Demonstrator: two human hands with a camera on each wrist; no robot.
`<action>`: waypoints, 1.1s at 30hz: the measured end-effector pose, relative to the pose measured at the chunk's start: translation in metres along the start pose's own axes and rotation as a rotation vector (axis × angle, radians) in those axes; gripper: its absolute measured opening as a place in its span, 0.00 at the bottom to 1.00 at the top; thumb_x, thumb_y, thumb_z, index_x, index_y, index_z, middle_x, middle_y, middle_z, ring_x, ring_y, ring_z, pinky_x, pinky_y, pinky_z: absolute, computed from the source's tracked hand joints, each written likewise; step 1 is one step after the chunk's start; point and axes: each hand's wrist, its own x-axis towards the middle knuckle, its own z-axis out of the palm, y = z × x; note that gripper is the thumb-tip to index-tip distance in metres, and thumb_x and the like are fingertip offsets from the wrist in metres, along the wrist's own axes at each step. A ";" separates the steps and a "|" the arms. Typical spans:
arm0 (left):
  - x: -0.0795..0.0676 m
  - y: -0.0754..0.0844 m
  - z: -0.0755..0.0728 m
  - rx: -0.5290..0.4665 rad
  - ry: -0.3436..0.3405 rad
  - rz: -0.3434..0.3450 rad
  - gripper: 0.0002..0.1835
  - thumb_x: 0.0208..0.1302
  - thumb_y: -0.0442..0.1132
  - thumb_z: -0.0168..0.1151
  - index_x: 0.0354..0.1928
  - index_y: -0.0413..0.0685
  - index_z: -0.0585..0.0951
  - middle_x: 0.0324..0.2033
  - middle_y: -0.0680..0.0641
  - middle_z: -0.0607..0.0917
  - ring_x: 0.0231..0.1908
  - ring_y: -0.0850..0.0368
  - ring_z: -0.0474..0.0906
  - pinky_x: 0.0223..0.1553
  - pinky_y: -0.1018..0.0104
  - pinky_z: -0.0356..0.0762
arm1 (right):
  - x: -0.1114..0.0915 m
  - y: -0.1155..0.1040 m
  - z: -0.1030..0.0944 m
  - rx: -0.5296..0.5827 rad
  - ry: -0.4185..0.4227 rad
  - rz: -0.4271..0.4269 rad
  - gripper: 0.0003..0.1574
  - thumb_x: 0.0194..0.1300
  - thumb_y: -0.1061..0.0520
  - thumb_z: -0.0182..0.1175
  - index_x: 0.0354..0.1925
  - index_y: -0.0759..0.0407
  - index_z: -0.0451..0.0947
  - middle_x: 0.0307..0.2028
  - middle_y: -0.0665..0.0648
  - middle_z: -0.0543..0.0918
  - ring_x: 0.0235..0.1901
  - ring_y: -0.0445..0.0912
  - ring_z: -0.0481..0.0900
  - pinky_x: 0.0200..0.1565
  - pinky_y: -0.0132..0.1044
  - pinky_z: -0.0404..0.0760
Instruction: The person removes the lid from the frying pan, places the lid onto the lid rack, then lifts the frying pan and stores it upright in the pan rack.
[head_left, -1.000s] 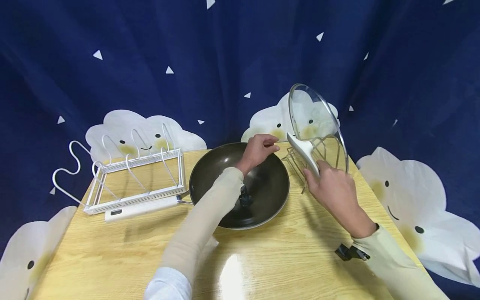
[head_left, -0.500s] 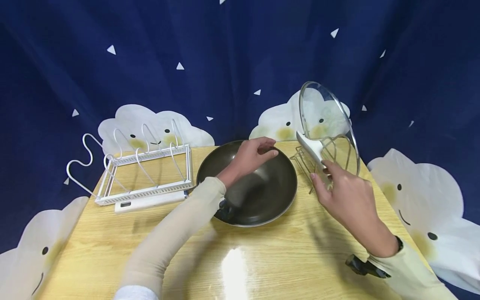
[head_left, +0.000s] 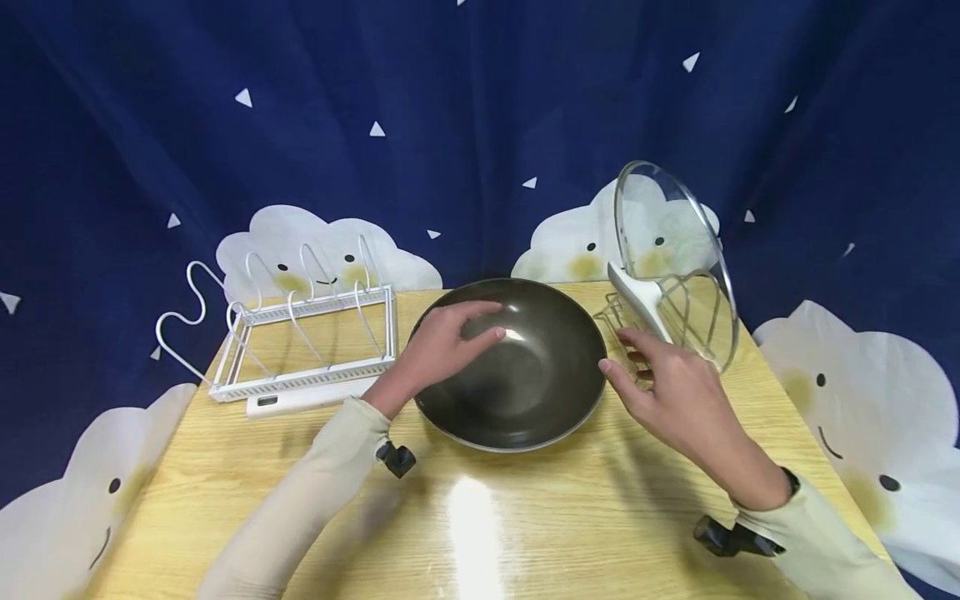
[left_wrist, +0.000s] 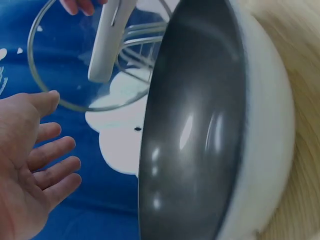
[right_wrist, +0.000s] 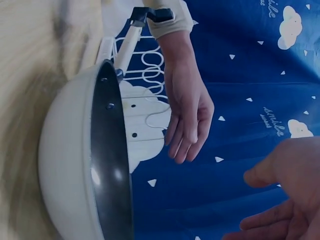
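A dark-lined wok [head_left: 532, 379] with a pale outside sits mid-table, its white handle [head_left: 311, 398] pointing left. Over its left side hovers my left hand [head_left: 438, 350], fingers extended and thumb apart, holding nothing; the left wrist view shows its bare palm [left_wrist: 20, 170]. To the right, a glass lid [head_left: 707, 221] with a steel rim stands on edge in a metal wire rack [head_left: 708, 321], its white handle [head_left: 643, 298] facing me. My right hand [head_left: 682, 400] is just in front of that handle, apart from it, with loosely bent fingers and nothing in its grasp.
At the left stands a white wire rack [head_left: 300, 382] with several upright loops, close behind the wok's handle. A blue curtain [head_left: 480, 108] with white cloud shapes hangs behind the wooden table [head_left: 555, 525].
My right hand has let go of the lid's handle and drawn back slightly; the lid stays upright in the rack. The left hand has moved left over the wok. The view has shifted a little.
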 end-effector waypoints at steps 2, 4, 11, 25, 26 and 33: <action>-0.008 -0.004 -0.005 0.032 -0.009 -0.018 0.26 0.71 0.53 0.65 0.64 0.47 0.81 0.60 0.49 0.84 0.62 0.52 0.78 0.64 0.55 0.74 | 0.001 0.001 0.003 0.006 -0.016 0.013 0.29 0.66 0.49 0.68 0.60 0.64 0.79 0.45 0.66 0.89 0.34 0.58 0.89 0.34 0.58 0.83; -0.017 -0.008 -0.011 0.067 -0.019 -0.030 0.28 0.70 0.55 0.64 0.66 0.48 0.79 0.62 0.48 0.82 0.64 0.51 0.77 0.65 0.54 0.73 | 0.000 0.002 0.007 0.006 -0.041 0.026 0.31 0.67 0.49 0.67 0.62 0.65 0.78 0.47 0.67 0.88 0.36 0.59 0.89 0.35 0.58 0.82; -0.053 -0.024 -0.038 0.234 0.024 -0.046 0.34 0.68 0.58 0.65 0.68 0.44 0.76 0.65 0.42 0.79 0.67 0.44 0.73 0.67 0.47 0.70 | -0.002 0.004 0.017 0.027 -0.173 0.102 0.37 0.72 0.43 0.63 0.68 0.65 0.72 0.57 0.70 0.83 0.43 0.63 0.87 0.42 0.61 0.82; -0.105 -0.061 -0.075 0.350 0.012 -0.103 0.32 0.69 0.56 0.66 0.66 0.42 0.78 0.65 0.39 0.79 0.68 0.39 0.70 0.68 0.43 0.68 | -0.006 0.022 0.039 0.049 -0.250 0.158 0.46 0.74 0.39 0.58 0.75 0.68 0.60 0.60 0.76 0.77 0.46 0.67 0.85 0.46 0.65 0.80; -0.108 -0.063 -0.077 0.356 0.009 -0.105 0.31 0.69 0.55 0.66 0.65 0.42 0.79 0.65 0.38 0.79 0.69 0.38 0.70 0.68 0.43 0.67 | -0.007 0.025 0.040 0.053 -0.259 0.166 0.47 0.75 0.38 0.57 0.76 0.68 0.59 0.61 0.77 0.76 0.47 0.67 0.85 0.46 0.65 0.80; -0.126 -0.081 -0.089 0.387 -0.021 -0.164 0.27 0.71 0.53 0.65 0.62 0.42 0.82 0.63 0.37 0.80 0.67 0.36 0.71 0.67 0.40 0.68 | -0.007 0.040 0.051 0.086 -0.324 0.225 0.52 0.76 0.34 0.53 0.79 0.66 0.50 0.63 0.78 0.74 0.50 0.69 0.84 0.50 0.66 0.79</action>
